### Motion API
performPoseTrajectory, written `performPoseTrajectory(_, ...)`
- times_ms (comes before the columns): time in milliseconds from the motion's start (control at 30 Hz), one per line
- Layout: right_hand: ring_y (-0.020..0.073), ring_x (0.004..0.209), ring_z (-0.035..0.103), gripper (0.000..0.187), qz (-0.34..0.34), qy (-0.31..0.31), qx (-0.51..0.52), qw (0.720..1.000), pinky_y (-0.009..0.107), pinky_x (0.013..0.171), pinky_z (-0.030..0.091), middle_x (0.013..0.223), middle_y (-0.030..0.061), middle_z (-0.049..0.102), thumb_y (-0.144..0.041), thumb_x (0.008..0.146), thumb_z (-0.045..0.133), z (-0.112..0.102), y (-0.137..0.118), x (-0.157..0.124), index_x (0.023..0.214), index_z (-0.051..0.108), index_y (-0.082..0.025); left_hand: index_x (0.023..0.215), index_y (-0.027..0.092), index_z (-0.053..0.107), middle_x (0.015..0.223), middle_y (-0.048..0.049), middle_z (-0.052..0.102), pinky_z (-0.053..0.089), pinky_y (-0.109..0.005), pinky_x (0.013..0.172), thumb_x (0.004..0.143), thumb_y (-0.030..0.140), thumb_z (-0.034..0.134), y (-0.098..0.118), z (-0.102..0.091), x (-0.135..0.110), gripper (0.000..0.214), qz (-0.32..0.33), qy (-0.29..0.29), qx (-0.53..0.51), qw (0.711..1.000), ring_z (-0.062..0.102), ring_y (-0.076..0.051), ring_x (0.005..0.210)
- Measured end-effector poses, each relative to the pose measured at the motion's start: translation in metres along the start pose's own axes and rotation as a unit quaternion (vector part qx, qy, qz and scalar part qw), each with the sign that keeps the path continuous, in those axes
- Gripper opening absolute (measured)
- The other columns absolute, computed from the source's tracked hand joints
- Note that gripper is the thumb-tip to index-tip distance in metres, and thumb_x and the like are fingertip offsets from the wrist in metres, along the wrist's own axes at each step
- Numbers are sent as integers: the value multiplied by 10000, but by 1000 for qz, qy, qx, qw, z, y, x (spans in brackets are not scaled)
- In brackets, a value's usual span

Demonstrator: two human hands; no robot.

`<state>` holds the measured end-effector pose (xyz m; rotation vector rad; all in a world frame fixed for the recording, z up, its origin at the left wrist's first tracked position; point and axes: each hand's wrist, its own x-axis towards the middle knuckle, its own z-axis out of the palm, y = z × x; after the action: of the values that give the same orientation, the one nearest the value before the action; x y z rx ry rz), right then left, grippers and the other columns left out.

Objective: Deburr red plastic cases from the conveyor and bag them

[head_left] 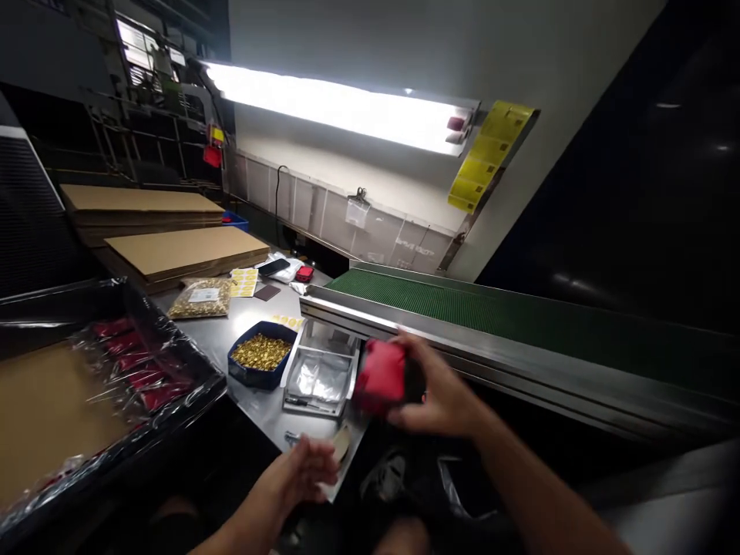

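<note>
My right hand is closed around a red boxy part and holds it just above the near edge of the steel table, in front of the conveyor rail. My left hand hovers low at the table's front edge beside a small tan piece; its fingers are curled and blurred, and whether they hold anything is unclear. Between the hands lies a clear plastic tray. A blue bin of small gold pieces stands left of the tray.
A green conveyor belt runs along the right. A black crate lined with plastic holds red parts on cardboard at the left. Stacked cardboard sheets, a bag of gold pieces, yellow label sheets and a phone lie farther back.
</note>
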<state>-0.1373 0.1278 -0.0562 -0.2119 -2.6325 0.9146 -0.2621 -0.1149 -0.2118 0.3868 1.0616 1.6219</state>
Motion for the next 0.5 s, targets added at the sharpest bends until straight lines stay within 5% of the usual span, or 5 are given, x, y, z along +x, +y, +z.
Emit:
performPoseTrajectory(67,268,1314,436,1213,-39,-74,84,993,395,1148,365,1441,94,400,-429,524,869,60,-25,-15,1506,176,-265,1157,110,633,1064,-163,665,487,-373,872,831,787,455,11,4,7,772,-41,-84,-174,980,600,-312,1041)
performPoseTrajectory(133,281,1312,432,1222,-52,-102,121,986,410,1136,386,1438,105,382,-397,504,877,98,-42,-26,1505,188,-266,1193,76,614,1053,-182,672,477,-400,926,894,724,412,23,7,3,742,-74,-139,-281,947,613,-323,1046)
performPoseTrajectory(300,329,1446,235,1138,6,-139,175,975,493,1202,268,1554,101,240,-420,562,864,123,-37,-30,1499,233,-280,1141,50,638,987,-203,690,537,-429,840,913,682,426,33,-4,-13,704,-84,-96,-340,932,665,-351,932)
performPoseTrajectory(400,320,1404,339,1031,108,-8,248,963,487,1193,294,1523,124,316,-658,630,741,152,7,-34,1462,300,-239,1155,42,625,1053,-221,674,554,-432,819,908,694,419,28,-18,-13,728,-70,-59,-346,934,664,-354,947)
performPoseTrajectory(500,281,1303,469,887,364,179,58,912,392,1082,448,1488,198,319,-586,779,616,207,63,-42,1456,244,-149,1152,33,624,1057,-225,675,556,-409,830,923,680,398,25,-29,-11,723,-76,-20,-352,933,672,-330,939)
